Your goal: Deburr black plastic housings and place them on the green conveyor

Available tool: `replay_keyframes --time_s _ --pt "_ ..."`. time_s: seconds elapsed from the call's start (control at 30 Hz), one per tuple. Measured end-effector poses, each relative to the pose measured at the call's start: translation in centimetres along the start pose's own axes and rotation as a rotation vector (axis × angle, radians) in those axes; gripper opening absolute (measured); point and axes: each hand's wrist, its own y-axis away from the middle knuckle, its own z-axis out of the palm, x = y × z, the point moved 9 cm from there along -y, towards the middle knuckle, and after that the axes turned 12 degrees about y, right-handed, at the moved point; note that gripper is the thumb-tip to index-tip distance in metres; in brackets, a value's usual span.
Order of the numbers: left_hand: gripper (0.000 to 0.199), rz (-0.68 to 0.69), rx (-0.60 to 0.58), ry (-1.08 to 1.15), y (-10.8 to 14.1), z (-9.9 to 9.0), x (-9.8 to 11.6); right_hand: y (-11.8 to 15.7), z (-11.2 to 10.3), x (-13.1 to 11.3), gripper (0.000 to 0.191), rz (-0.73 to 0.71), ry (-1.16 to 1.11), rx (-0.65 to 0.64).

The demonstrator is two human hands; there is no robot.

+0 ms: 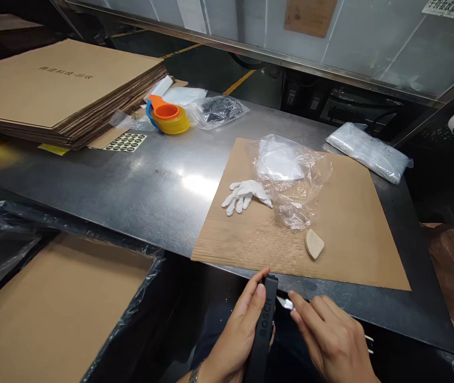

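Note:
My left hand (232, 338) is closed around a long black plastic part (265, 322) marked BOSCH, holding it upright below the table's front edge. Pinched in the fingers of my right hand (334, 335) is a small craft knife (285, 303); its pointed blade is at the right side of the black part. Whether the blade touches the part I cannot tell. My right hand covers most of the knife's handle. On the cardboard sheet (354, 223) beyond my hands lie a wedge-shaped beige block (314, 244) and a white glove (246, 196).
A crumpled clear plastic bag (296, 205) lies on the cardboard. Tape rolls (176, 121), a sticker sheet (126, 142) and stacked cardboard (59, 80) are on the metal table (163, 186). A wrapped plastic bundle (370, 151) is at right. A plastic-lined bin (131, 314) stands lower left.

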Motion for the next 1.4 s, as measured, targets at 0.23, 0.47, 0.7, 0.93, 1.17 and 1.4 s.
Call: replay_keyframes --time_s 0.23,0.47,0.7,0.93,1.17,1.4 --pt "0.065 -0.007 0.010 0.008 0.0 -0.1 -0.1 0.1 0.0 0.3 0.028 0.009 -0.061 0.035" --pt "0.067 -0.001 0.016 -0.027 0.1 0.0 0.2 0.0 0.0 -0.2 0.027 -0.015 -0.023 0.012" --pt "0.066 -0.012 -0.003 -0.004 0.1 0.2 0.0 0.1 0.1 0.1 0.027 -0.002 -0.010 -0.002" --pt "0.067 -0.014 -0.028 -0.009 0.2 0.4 -0.1 0.0 0.2 0.2 0.027 0.007 -0.004 -0.012" --pt "0.062 -0.024 -0.002 -0.018 0.6 0.4 0.1 -0.1 0.0 0.2 0.028 0.003 0.004 -0.004" --pt "0.060 -0.009 -0.004 -0.025 0.7 0.5 0.2 -0.4 0.1 1.0 0.028 0.050 0.000 0.023"
